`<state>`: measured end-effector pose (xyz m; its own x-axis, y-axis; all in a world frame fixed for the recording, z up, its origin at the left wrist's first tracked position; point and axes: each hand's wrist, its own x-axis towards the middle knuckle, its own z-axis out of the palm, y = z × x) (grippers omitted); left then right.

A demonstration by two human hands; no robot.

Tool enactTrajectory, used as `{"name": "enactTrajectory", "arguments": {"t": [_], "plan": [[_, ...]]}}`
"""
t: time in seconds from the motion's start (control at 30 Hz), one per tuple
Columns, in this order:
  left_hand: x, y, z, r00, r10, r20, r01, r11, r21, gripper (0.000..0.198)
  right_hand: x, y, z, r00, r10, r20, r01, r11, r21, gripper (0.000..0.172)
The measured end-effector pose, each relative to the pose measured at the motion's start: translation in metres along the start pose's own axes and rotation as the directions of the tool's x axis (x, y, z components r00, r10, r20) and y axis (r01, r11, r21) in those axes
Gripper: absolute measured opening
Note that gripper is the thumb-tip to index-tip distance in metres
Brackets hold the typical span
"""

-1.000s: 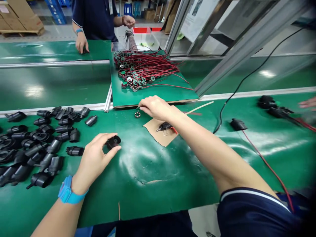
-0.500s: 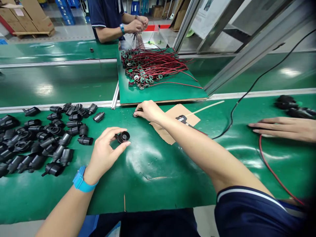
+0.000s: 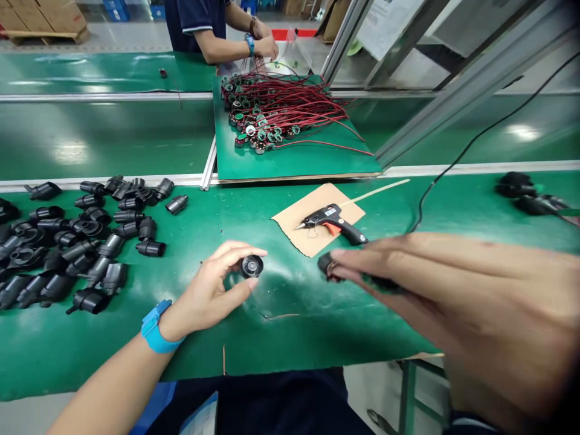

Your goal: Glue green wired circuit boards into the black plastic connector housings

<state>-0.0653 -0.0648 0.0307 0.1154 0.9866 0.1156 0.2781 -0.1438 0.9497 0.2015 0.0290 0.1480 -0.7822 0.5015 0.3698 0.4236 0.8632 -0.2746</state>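
My left hand grips a round black plastic housing between thumb and fingers, its open end toward me, above the green table. At the right, my right hand is large and smeared by motion. Its fingertips pinch a small dark part with copper colour, whose exact kind is too blurred to make out. Just beyond lies a black glue gun with an orange trigger, on a piece of cardboard. Many more black plastic housings lie loose to the left.
A green board at the back bears a pile of small round parts with red wires. A black cable crosses at the right, near dark parts. A metal post slants up. Across the bench another person's hands work.
My right hand has come back from near the green board to the right, with a small part. My left hand and its housing have shifted right. The glue gun is now uncovered.
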Motion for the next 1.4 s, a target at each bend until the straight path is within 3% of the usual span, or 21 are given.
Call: {"name": "enactTrajectory", "arguments": {"t": [0.1,0.2,0.37,0.53,0.77,0.97,1.17,1.4], "plan": [[-0.004,0.002,0.01,0.993,-0.055,0.104,0.054,0.998,0.016,0.039,-0.012,0.002,0.023,0.997,0.025,0.068,-0.036,0.985,0.17,0.013],[-0.006,0.001,0.02,0.989,-0.109,0.097,0.103,0.992,0.07,0.034,-0.008,0.005,0.051,0.997,0.066,0.034,-0.074,0.893,0.443,0.012],[0.0,-0.003,0.023,0.992,0.019,0.129,-0.026,0.998,0.054,0.024,0.001,0.01,0.079,0.988,0.131,0.079,-0.151,0.754,0.639,0.01],[0.004,-0.004,0.021,0.992,0.008,0.125,-0.019,0.996,0.084,0.029,0.003,0.013,0.088,0.983,0.128,0.133,-0.184,0.731,0.657,0.01],[0.005,-0.006,0.023,0.993,-0.035,0.111,0.025,0.996,0.089,0.03,-0.006,0.011,0.095,0.987,0.085,0.134,-0.145,0.828,0.541,0.013],[0.004,-0.009,0.021,0.992,-0.051,0.114,0.039,0.994,0.107,0.038,-0.004,0.025,0.079,0.95,0.14,0.279,-0.273,0.803,0.53,0.016],[0.004,-0.009,0.021,0.992,-0.057,0.111,0.045,0.993,0.114,0.038,-0.004,0.026,0.077,0.939,0.119,0.322,-0.28,0.806,0.521,0.018],[0.004,-0.011,0.021,0.991,-0.05,0.127,0.036,0.994,0.106,0.038,-0.003,0.023,0.087,0.963,0.097,0.251,-0.227,0.794,0.564,0.019]]}}
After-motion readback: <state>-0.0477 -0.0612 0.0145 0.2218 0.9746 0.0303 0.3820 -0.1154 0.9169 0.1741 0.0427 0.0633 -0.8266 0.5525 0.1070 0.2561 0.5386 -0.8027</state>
